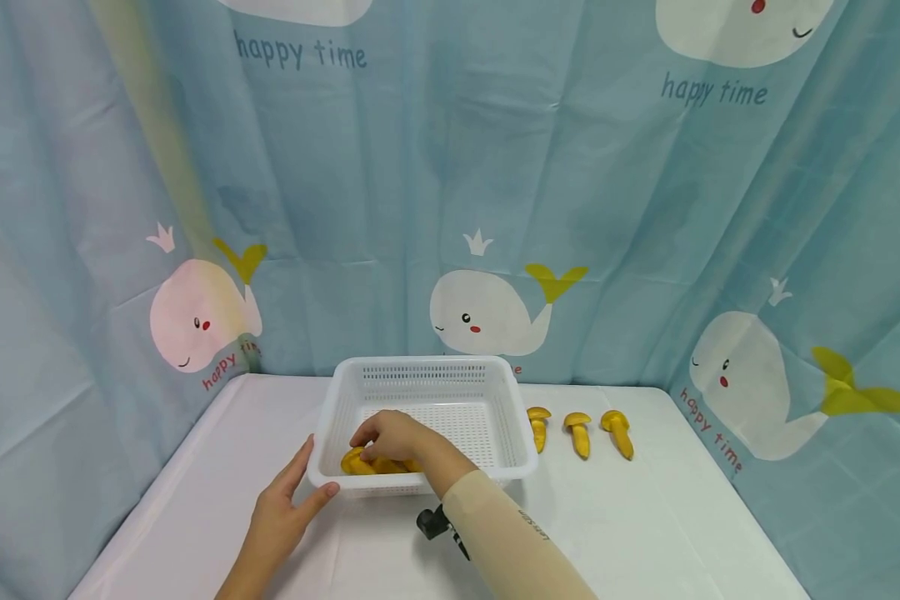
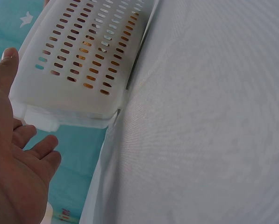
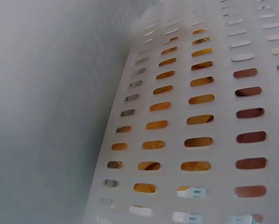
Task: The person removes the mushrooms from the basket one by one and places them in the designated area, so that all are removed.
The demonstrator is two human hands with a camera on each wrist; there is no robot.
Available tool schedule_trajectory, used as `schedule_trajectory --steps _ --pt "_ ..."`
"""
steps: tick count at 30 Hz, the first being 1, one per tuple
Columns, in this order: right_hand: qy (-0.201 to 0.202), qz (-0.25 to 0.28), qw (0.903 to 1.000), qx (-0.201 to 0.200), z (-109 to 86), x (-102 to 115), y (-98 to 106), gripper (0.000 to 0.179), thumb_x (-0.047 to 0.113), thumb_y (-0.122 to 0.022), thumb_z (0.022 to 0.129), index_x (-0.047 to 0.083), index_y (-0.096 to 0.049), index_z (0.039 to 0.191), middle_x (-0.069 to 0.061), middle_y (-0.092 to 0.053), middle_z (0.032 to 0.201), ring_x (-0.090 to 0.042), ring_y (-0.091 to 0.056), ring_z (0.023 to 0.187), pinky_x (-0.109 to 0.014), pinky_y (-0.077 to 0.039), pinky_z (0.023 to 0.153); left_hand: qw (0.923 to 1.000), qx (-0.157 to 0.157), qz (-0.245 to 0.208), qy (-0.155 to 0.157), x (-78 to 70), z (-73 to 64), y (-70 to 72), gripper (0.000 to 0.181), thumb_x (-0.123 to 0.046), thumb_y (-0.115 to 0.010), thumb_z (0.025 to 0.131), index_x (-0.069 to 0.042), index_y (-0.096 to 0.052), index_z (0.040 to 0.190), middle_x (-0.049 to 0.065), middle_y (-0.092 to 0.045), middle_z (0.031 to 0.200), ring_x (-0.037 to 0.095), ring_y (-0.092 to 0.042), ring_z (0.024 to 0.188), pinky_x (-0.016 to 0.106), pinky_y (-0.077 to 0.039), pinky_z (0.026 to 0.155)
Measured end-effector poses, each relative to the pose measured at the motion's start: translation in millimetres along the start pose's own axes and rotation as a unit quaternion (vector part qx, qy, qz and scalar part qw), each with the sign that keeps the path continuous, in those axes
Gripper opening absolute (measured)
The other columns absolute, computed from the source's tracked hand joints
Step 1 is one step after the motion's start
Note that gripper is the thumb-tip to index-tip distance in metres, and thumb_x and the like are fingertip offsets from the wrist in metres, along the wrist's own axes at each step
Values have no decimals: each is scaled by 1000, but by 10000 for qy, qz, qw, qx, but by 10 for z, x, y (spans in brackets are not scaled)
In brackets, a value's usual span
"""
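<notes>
Inside a white plastic basket (image 1: 525,450), several yellow toy mushrooms (image 1: 354,463) lie along the front wall. My right hand (image 1: 397,435) reaches over the front rim and pinches one of them, with its fingers bent down and the fingertips partly hidden. Through the slots in the right wrist view, yellow pieces (image 3: 153,145) show behind the basket wall. At the basket's front left corner is my left hand (image 1: 279,510), its thumb at the front rim and its fingers extended along the left side. The left wrist view has its loose lower fingers (image 2: 45,147) beside the slotted wall (image 2: 78,51).
Three more yellow mushrooms (image 1: 578,433) lie in a row on the white table (image 1: 645,525), to the right of the basket. A blue curtain (image 1: 345,183) with whale prints hangs behind and along both sides. A small black device (image 1: 433,522) sits at the right wrist.
</notes>
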State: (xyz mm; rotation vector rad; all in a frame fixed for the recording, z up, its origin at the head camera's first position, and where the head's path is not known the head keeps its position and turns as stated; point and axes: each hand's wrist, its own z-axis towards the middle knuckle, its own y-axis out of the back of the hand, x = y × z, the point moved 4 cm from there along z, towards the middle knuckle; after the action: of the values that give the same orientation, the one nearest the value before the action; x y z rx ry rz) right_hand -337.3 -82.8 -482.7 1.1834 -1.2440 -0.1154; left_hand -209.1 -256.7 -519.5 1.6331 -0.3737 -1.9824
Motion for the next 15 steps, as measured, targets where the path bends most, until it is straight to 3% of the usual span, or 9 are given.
schedule_trajectory --steps 15 --pt "56 265 9993 -248 -41 68 53 17 16 -77 91 27 -81 104 15 -71 98 -6 -60 88 -19 -56 80 9999 74 2 114 -56 6 5 88 -50 -74 91 -32 -26 163 11 -31 166 42 -33 150 64 -38 113"
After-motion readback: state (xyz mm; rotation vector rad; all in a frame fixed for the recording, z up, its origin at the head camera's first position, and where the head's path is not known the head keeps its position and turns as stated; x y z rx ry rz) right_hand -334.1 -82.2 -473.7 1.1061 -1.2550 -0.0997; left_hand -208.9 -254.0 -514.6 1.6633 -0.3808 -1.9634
